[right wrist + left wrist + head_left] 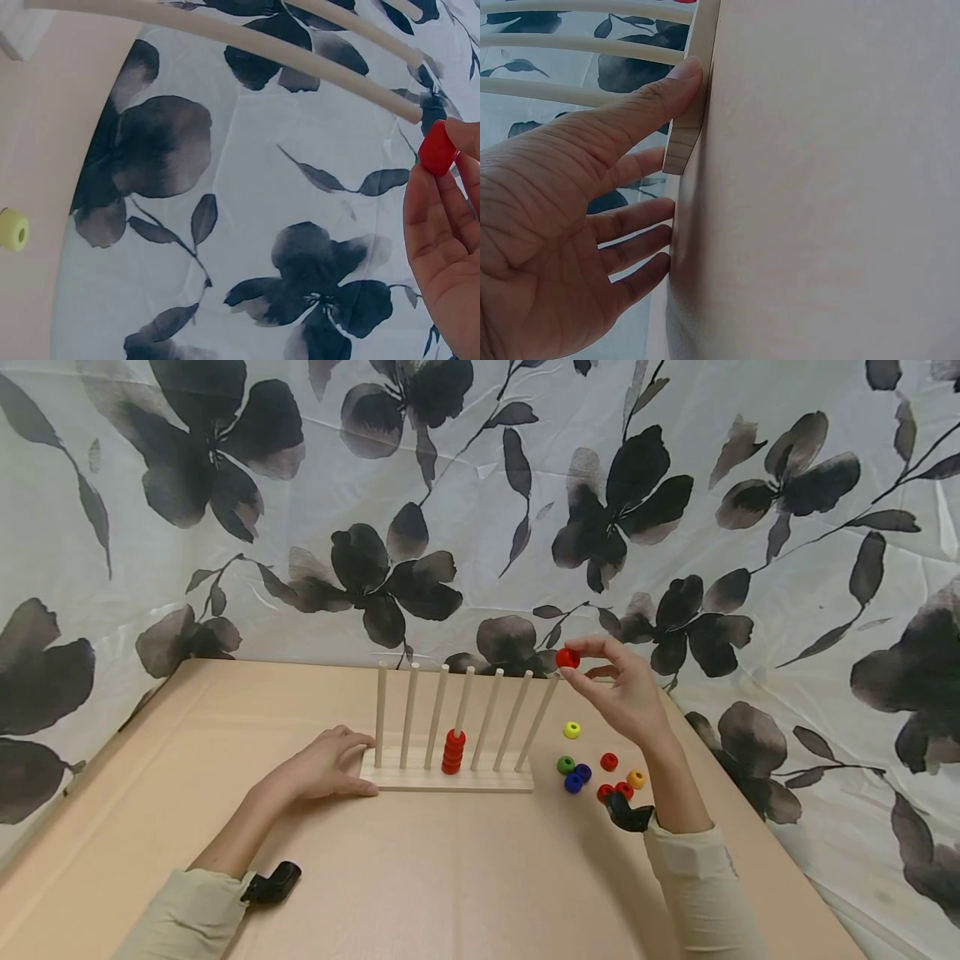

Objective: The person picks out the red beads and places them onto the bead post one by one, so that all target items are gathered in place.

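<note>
Pinching a red bead [567, 657] between thumb and forefinger, the right hand [621, 687] holds it just beside the tip of the rightmost peg [538, 723]; whether bead and peg touch is hard to tell. Only the head view takes in the whole pegged stand [420, 782] on the worktop [420, 868], with a stack of red beads [453, 752] on its fourth peg and loose beads to its right: a yellow bead [572, 730], a green bead [566, 765], two blue, one orange and three red. The left wrist view adds the end grain of the base and the thumb pressed along its edge, forefinger behind, so the left hand [330, 766] grips the stand's left end. The right wrist view reveals the hole through the yellow bead.

The stand is pale wood, a flat strip carrying seven slim round rods. The beads are rounded and smooth. Behind hangs a creased white cloth [510, 560] printed with dark flowers.

The left forearm reaches in low, its hand's other fingers extended beyond the base; the right forearm rises, wrist bent inward above the loose beads.
</note>
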Demonstrator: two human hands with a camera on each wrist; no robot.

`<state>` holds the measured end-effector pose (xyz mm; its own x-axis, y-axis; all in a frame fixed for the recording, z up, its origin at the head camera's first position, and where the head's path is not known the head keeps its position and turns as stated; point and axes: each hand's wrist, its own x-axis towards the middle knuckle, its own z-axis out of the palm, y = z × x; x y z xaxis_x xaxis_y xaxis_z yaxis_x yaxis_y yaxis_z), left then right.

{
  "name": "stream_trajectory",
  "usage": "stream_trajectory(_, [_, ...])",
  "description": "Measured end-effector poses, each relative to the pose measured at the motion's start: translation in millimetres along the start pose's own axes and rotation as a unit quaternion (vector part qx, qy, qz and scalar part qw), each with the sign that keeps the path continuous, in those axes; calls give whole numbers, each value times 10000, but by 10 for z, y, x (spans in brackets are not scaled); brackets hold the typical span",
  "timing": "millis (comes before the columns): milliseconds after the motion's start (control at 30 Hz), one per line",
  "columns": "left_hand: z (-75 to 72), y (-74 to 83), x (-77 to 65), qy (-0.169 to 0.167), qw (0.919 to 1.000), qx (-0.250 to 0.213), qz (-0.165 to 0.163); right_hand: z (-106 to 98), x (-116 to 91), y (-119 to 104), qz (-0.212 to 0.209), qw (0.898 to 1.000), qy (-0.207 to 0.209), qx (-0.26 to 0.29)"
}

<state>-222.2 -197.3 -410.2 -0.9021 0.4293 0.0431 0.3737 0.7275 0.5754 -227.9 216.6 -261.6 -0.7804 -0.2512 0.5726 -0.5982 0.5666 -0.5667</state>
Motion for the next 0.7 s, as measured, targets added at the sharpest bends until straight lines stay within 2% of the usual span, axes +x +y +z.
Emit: stream_trajectory(700, [16,-23,5,28,10000,-21,-7,170,86,-221,-601,9977,-192,247])
